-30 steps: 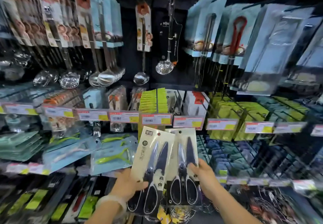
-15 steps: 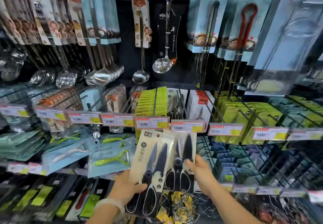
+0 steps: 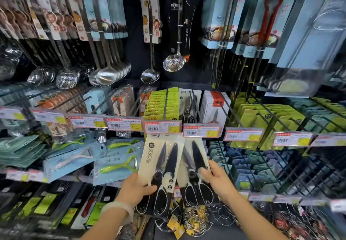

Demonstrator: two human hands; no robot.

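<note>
I hold two cream cards of black-handled kitchen scissors in front of a shop display. My left hand (image 3: 135, 188) grips the left scissors pack (image 3: 162, 166) by its lower left edge, thumb across the front. My right hand (image 3: 215, 179) pinches the right scissors pack (image 3: 194, 172) at its right side; that pack sits partly behind the left one. The tops of both cards reach up to the row of price tags (image 3: 162, 126).
Hooks stick out toward me with green packs (image 3: 162, 105), boxed scissors (image 3: 213, 106) and blue peeler packs (image 3: 116, 166). Steel ladles (image 3: 105, 75) and a skimmer (image 3: 173, 62) hang above. Wire racks (image 3: 196, 221) lie low under my hands.
Both packs have moved up and away from me toward the price-tag row, their tops now reaching it. The shelves look nearer and larger.
</note>
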